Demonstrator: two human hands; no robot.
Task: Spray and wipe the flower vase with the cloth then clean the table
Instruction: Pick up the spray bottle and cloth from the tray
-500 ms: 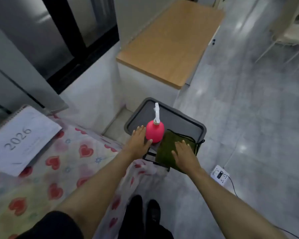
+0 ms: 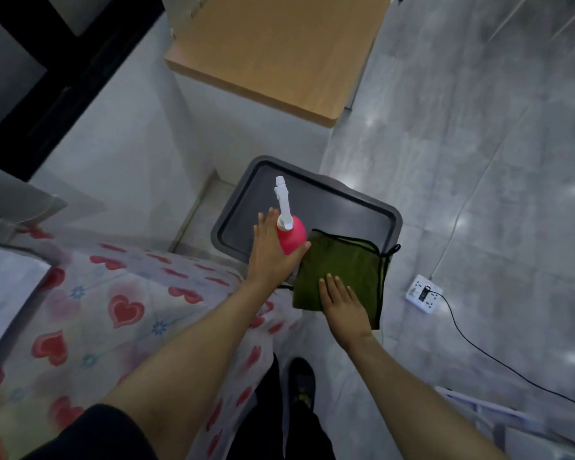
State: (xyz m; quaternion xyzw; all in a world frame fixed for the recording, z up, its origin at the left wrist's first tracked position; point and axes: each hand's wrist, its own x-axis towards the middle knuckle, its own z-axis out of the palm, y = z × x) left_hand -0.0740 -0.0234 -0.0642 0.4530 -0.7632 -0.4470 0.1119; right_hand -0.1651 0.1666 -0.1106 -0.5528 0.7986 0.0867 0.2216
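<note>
A pink spray bottle (image 2: 292, 235) with a white nozzle stands on a grey tray (image 2: 342, 207). My left hand (image 2: 269, 252) wraps around the bottle's lower body from the left, thumb under its right side. A folded dark green cloth (image 2: 349, 270) lies on the tray's near right part and hangs over its edge. My right hand (image 2: 342, 305) lies flat on the cloth's near end, fingers stretched out. No flower vase is in view.
A table with a heart-patterned cover (image 2: 90, 313) is at the left, a white calendar (image 2: 4, 293) on it. A wooden-topped cabinet (image 2: 273, 51) stands behind the tray. A white power strip (image 2: 424, 288) with a black cable lies on the grey floor at the right. My shoes (image 2: 299, 383) are below.
The view has tilted down and closer. My left hand has closed around the spray bottle's base; before, it only touched the side. My right hand stays flat on the cloth.
</note>
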